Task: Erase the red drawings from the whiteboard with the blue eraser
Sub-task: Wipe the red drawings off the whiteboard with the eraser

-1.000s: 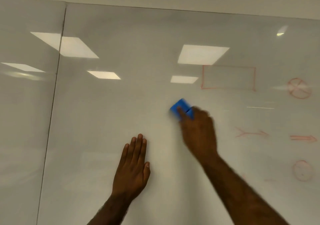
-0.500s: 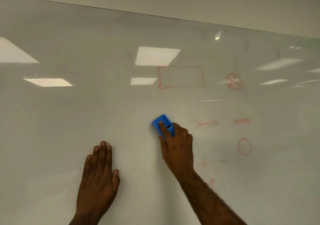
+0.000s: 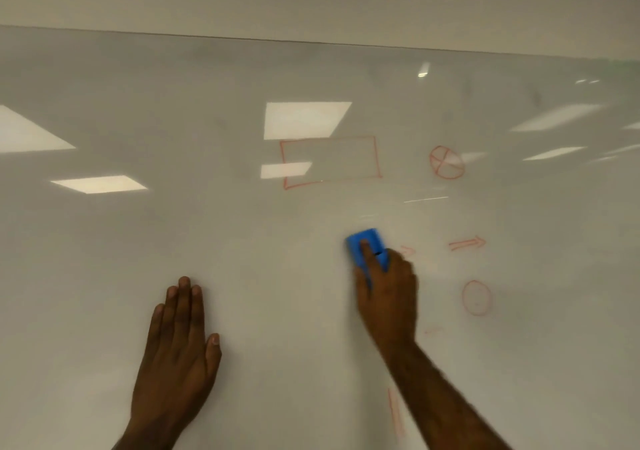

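The right hand presses the blue eraser against the whiteboard, its fingers wrapped around it, the index laid along its back. The eraser lies below the red rectangle, with an arrowhead fragment just beside the hand. The left hand rests flat on the whiteboard, fingers extended together and holding nothing; a crossed circle, a double arrow and a plain circle lie to the right.

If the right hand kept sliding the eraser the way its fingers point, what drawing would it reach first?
The right hand points up and slightly left with the blue eraser. Straight on, it would probably first meet the bottom edge of the red rectangle; the whiteboard between looks bare.
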Tool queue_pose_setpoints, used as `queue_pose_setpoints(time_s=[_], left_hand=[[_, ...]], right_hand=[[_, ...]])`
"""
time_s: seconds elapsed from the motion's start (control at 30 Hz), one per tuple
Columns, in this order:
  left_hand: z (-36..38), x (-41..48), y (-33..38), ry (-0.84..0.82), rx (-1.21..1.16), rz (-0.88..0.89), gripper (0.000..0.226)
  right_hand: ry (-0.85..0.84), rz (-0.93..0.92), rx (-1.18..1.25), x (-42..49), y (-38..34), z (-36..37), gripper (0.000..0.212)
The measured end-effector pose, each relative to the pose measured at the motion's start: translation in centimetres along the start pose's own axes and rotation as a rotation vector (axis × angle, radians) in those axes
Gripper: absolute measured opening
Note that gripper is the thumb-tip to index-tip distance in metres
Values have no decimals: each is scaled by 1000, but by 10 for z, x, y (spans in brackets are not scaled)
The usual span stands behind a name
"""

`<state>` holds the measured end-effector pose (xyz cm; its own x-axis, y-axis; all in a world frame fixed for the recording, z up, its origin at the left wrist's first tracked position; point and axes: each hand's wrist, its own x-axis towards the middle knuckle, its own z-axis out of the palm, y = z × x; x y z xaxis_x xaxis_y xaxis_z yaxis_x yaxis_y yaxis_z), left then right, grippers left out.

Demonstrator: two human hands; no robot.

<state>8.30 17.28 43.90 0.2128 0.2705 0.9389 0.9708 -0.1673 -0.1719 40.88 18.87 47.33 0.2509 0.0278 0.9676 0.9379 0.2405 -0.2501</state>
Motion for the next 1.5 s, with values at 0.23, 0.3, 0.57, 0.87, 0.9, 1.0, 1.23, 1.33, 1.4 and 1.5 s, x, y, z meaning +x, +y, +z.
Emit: queue_pose_setpoints(time_s=[0.23,0.3,0.57,0.87,0.9,1.0,1.23,1.33,1.4,1.5], left_hand=[[-5,47,10,35,-3,-48,74],[-4,58,15,53,-3,-59,75],[-2,96,41,58,-31,-92,76],[-3,108,45,90,10,-56,75],[-3,109,45,96,15,-49,75],[-2,108,42,99,18,-29,74],[-1,111,42,111,13,-35,74],[-2,109,43,99,9,-44,73],[-2,106,42,87,11,-50,73],[-3,102,39,80,13,-51,73]], right_hand=[[44,227,2,12,25,5,53],[39,59,44,-6,7,8,57],[-55,103,23,9,73,-18,55],[-42,-226,-15,-19,18,2,53],[-52,-314,-17,-16,17,3,55],[-15,-280,-29,22,32,-1,56],[9,218,-22,105,12,1,48],[68,-64,3,86,-34,12,49],[45,-342,18,71,-52,20,52],[61,-373,19,91,-32,18,51]])
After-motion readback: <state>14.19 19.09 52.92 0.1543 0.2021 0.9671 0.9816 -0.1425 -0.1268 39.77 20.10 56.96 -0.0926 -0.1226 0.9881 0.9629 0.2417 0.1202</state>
